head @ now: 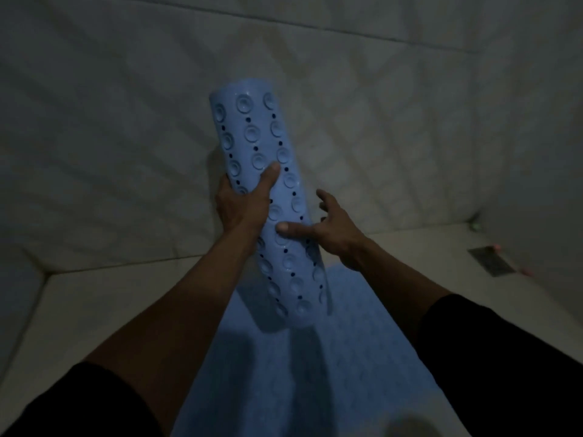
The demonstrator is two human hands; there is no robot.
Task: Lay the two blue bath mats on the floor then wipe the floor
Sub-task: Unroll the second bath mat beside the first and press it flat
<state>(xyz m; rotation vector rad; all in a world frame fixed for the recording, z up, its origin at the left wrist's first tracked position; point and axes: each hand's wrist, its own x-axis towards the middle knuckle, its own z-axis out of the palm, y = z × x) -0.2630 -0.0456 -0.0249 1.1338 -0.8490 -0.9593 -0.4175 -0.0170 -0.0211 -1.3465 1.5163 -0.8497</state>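
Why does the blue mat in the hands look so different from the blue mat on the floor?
The rolled mat is curled into a tube and held up off the floor; the flat mat lies spread out on the floor. The rolled mat shows round suction cups and rows of small holes; the flat mat shows a plain, finely textured surface. The left hand grips the rolled mat and the right hand touches it; nothing holds the flat mat. Both are light blue.

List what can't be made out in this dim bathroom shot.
1. Left hand, head view: its fingers wrap behind the rolled blue suction-cup bath mat, hidden.
2. Flat blue textured bath mat on the floor: near end cut off by the bottom edge, left side covered by a forearm.
3. Small objects near the dark floor drain: too small and dim.
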